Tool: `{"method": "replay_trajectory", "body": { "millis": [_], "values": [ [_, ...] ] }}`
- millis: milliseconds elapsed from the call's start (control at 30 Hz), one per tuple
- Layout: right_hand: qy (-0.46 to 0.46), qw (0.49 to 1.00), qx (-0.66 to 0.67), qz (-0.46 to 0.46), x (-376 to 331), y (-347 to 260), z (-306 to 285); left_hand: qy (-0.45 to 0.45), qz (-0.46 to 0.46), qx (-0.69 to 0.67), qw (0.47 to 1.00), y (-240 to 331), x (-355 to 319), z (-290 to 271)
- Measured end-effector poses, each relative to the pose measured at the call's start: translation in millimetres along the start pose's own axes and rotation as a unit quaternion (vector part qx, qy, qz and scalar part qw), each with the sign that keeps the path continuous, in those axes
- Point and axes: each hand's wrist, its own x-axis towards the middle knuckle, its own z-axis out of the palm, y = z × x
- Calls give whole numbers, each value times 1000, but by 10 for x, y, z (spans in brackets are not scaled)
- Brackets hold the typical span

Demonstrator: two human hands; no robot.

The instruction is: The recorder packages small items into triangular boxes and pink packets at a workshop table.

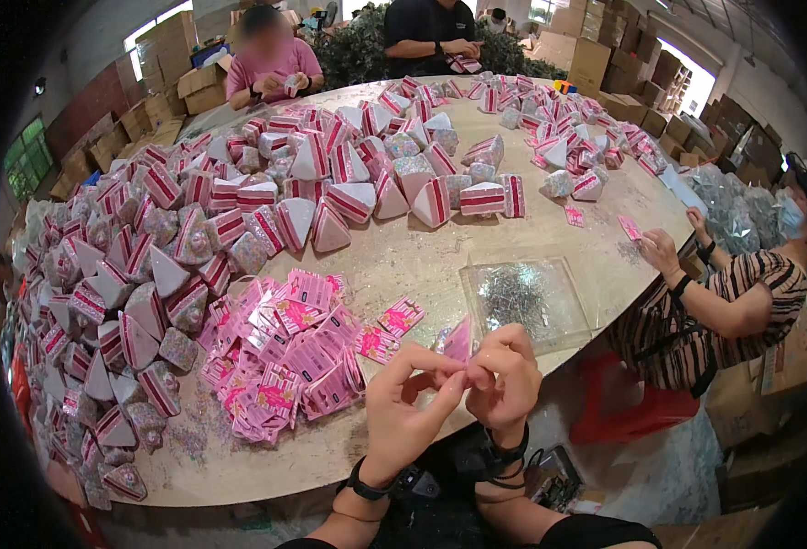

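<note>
Both hands, left hand (403, 412) and right hand (506, 373), pinch one small pink card tag (459, 340) together above the table (422, 261) edge. Tag looks light and thin, probably bends easily; edge grip seems best. Pile of pink tags (289, 361) lies left.

Place: a packing workshop or warehouse.
Table: a large round table (477, 252) heaped with pink-and-white wedge boxes (239, 210).
Behind the table: stacked cardboard cartons (605, 46).
Around the table: seated workers (724, 293).
</note>
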Motion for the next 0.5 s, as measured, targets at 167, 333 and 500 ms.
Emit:
{"method": "replay_trajectory", "body": {
  "millis": [167, 333, 500],
  "values": [
    [25, 999, -21, -1, -20, 58, -1, 7, 28, 77, 997, -26, 39, -1],
    [31, 999, -29, -1, -42, 70, 37, 20, 22, 30, 999, 7, 48, 9],
    [26, 998, 32, 39, -100, 159, -47, 90, 36, 21, 995, -36, 11, 156]
  ]
}}
